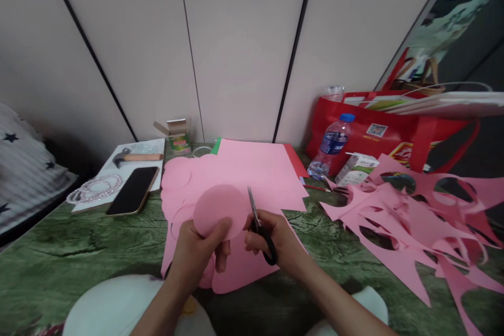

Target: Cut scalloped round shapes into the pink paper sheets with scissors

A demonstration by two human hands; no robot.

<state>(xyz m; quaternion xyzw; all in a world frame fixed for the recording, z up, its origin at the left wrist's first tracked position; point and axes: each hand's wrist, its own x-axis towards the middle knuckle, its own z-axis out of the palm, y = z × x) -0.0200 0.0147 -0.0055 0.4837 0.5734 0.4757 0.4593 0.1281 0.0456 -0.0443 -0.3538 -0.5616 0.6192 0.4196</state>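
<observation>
Between the thumb and fingers of my left hand (203, 244) is a round pink paper disc (218, 207), held up over the table. My right hand (271, 236) grips the black handles of a pair of scissors (253, 205), their blades pointing up and away from me. The blades look nearly closed and stand just right of the disc; whether they touch it I cannot tell. Beneath both hands lie pink paper sheets (252, 168), with scalloped pink cut-outs (177, 168) along their left side.
Pink paper offcuts (409, 226) with round holes pile up at right. Behind them are a water bottle (333, 142), a small carton (356, 169) and a red bag (362, 121). At left are a phone (134, 190), a hammer (137, 156), beads (94, 189) and an opened box (179, 139).
</observation>
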